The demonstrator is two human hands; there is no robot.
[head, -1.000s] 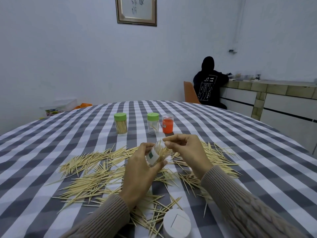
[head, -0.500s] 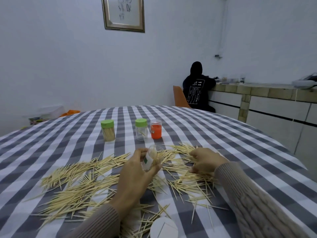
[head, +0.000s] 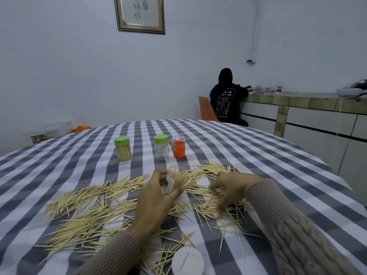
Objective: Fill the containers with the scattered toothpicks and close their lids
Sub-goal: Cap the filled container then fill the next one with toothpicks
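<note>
Midway through filling: the left hand [head: 153,203] grips the clear container [head: 174,181] at frame centre, while the right hand's [head: 230,187] fingers curl onto scattered toothpicks [head: 83,213]; next, pinch a bundle and feed it in.

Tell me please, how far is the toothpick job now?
Done: one green-lidded jar stands full and closed. In hand: the left hand holds an open clear jar, partly filled; the right hand gathers scattered toothpicks. Left: most toothpicks, the nearly empty second green jar, the white lid.
</note>
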